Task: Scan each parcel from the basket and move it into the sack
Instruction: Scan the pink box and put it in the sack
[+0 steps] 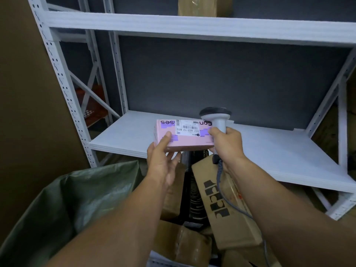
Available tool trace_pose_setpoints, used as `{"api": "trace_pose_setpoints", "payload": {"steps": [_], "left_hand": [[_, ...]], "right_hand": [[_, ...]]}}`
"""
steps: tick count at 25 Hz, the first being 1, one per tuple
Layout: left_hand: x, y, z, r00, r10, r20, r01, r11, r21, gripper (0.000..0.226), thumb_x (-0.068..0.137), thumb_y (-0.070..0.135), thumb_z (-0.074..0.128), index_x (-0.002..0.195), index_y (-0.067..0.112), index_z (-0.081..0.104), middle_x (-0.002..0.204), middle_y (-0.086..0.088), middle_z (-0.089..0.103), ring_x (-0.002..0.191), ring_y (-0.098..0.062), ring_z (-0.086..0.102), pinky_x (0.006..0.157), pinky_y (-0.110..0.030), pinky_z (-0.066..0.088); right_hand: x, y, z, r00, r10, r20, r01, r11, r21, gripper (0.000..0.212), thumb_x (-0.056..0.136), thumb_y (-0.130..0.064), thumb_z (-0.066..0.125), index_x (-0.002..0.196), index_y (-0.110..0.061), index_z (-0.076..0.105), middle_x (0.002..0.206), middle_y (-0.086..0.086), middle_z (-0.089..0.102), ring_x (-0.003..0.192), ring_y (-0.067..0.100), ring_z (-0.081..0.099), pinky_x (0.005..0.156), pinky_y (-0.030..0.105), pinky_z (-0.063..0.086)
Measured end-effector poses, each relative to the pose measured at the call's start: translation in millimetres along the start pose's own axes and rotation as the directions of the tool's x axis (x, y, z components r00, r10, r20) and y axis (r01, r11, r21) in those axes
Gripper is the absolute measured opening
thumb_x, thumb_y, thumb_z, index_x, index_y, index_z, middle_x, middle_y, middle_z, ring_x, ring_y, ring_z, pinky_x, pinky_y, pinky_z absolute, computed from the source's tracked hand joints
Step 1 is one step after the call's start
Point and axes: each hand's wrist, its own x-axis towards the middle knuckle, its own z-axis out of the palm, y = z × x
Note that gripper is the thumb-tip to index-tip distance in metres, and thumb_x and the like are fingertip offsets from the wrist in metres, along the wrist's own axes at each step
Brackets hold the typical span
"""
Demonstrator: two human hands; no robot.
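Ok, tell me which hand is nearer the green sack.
Left. The left hand, holding the pink parcel, is just right of the green sack; the right hand, gripping the scanner, is farther right, beyond the parcel.

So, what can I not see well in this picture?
Head view only:
- Label on the pink box: the small print is too small and upside down.
- Scanner: the trigger is covered by the right hand, and the front faces away.
- Sack: the bottom is hidden by its own folds and cut off by the frame edge.
- Basket: mostly covered by brown parcels.
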Motion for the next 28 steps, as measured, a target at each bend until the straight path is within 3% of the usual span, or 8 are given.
{"api": "trace_pose_setpoints", "payload": {"steps": [3,7,11,14,18,21,23,28], "left_hand": [[7,-4,-13,0.998,0.008,-0.066,-0.010,1.000,-0.029,0.057,0.085,0.018,0.080,0.136,0.007,0.057,0.121,-0.018,0.072,0.114,-0.030,0.069,0.095,-0.040,0.059],[2,-2,-23,0.993,0.003,-0.122,-0.013,0.997,-0.079,0.036,0.083,0.010,0.077,0.118,0.005,0.071,0.115,-0.016,0.075,0.112,-0.030,0.070,0.100,-0.043,0.056],[-10,9,-21,0.989,0.016,-0.146,-0.035,0.991,-0.129,0.027,0.082,0.006,0.077,0.109,0.006,0.073,0.112,-0.015,0.076,0.108,-0.030,0.072,0.099,-0.046,0.057],[-21,17,-20,0.989,0.025,-0.144,-0.050,0.984,-0.173,0.025,0.085,0.005,0.073,0.109,0.007,0.071,0.107,-0.014,0.077,0.100,-0.028,0.073,0.098,-0.047,0.058],[-27,20,-28,0.992,0.028,-0.126,-0.059,0.968,-0.246,0.024,0.090,0.009,0.069,0.115,0.007,0.070,0.109,-0.016,0.076,0.108,-0.030,0.071,0.101,-0.049,0.055],[-31,9,-44,0.988,0.023,-0.151,-0.066,0.956,-0.286,0.034,0.093,0.013,0.067,0.127,0.007,0.067,0.107,-0.014,0.077,0.107,-0.029,0.071,0.101,-0.048,0.055],[-31,1,-52,0.985,0.020,-0.169,-0.071,0.950,-0.303,0.034,0.094,0.015,0.067,0.126,0.007,0.067,0.107,-0.013,0.077,0.109,-0.028,0.071,0.103,-0.046,0.054],[-29,-4,-55,0.983,0.021,-0.181,-0.071,0.959,-0.275,0.034,0.094,0.015,0.066,0.127,0.007,0.066,0.108,-0.013,0.077,0.107,-0.027,0.071,0.102,-0.045,0.055]], "right_hand": [[-5,4,5,0.999,-0.045,0.022,0.047,0.995,-0.083,0.010,0.092,-0.021,0.062,0.097,-0.013,0.066,0.092,0.007,0.075,0.082,0.026,0.073,0.065,0.041,0.056],[-22,-14,3,0.992,-0.080,0.100,0.089,0.992,-0.091,0.011,0.092,-0.010,0.060,0.102,-0.007,0.062,0.088,0.009,0.072,0.058,0.016,0.060,0.050,0.027,0.050],[-42,-45,-7,0.963,0.046,0.267,-0.046,0.999,-0.007,0.007,0.088,-0.005,0.060,0.089,-0.010,0.055,0.072,0.010,0.054,0.051,0.017,0.046,0.049,0.030,0.049],[-61,-70,-15,0.898,0.204,0.390,-0.216,0.976,-0.014,0.005,0.091,-0.015,0.060,0.094,-0.010,0.060,0.064,0.005,0.052,0.053,0.017,0.050,0.059,0.036,0.057],[-81,-92,-22,0.882,0.229,0.412,-0.218,0.973,-0.076,0.009,0.092,-0.014,0.054,0.098,-0.009,0.060,0.063,0.005,0.058,0.060,0.022,0.062,0.088,0.047,0.058],[-96,-94,-19,0.877,0.230,0.423,-0.212,0.973,-0.089,0.007,0.090,-0.010,0.054,0.096,-0.008,0.057,0.065,0.007,0.056,0.050,0.019,0.054,0.061,0.037,0.060],[-102,-89,-14,0.877,0.227,0.423,-0.216,0.973,-0.074,0.004,0.090,-0.011,0.055,0.093,-0.008,0.056,0.063,0.006,0.052,0.045,0.016,0.045,0.044,0.027,0.045],[-113,-73,-3,0.885,0.215,0.414,-0.185,0.976,-0.112,0.012,0.095,-0.018,0.058,0.090,-0.007,0.058,0.061,0.006,0.050,0.041,0.014,0.042,0.039,0.023,0.038]]}}
